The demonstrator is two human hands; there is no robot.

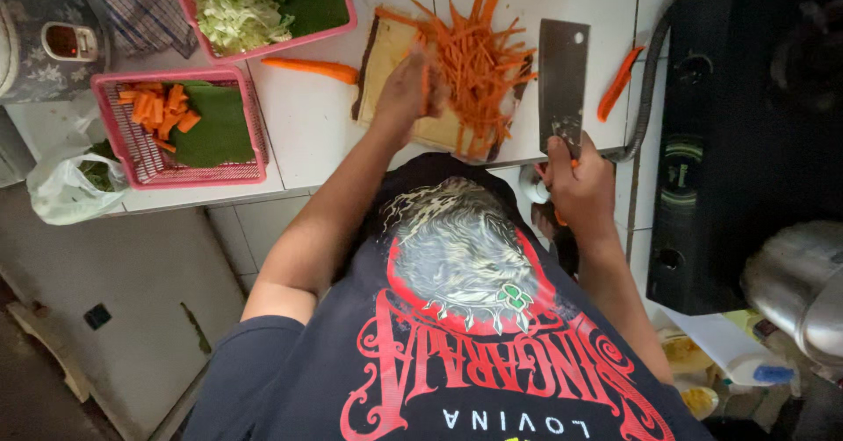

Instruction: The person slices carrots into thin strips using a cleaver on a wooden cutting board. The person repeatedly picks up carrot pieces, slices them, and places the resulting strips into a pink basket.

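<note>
Pink basket [180, 173] taken as landmark: holds carrot chunks [158, 112] on a green leaf [218, 127]. Above-right of it, second pink basket [263, 48] with shredded cabbage [237, 15]. Left of it, rice cooker [44, 37]. Below-left, plastic bag [61, 191]. Far right, black stove [746, 143].

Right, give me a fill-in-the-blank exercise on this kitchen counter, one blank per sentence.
1. The right hand grips the handle of a ____ whose flat blade rests on the counter.
2. The left hand gathers carrot strips on the wooden ____.
3. The small pink basket holds carrot chunks and a green ____.
4. One whole carrot lies between the board and the ____ baskets.

Missing words: cleaver; cutting board; leaf; pink
</note>
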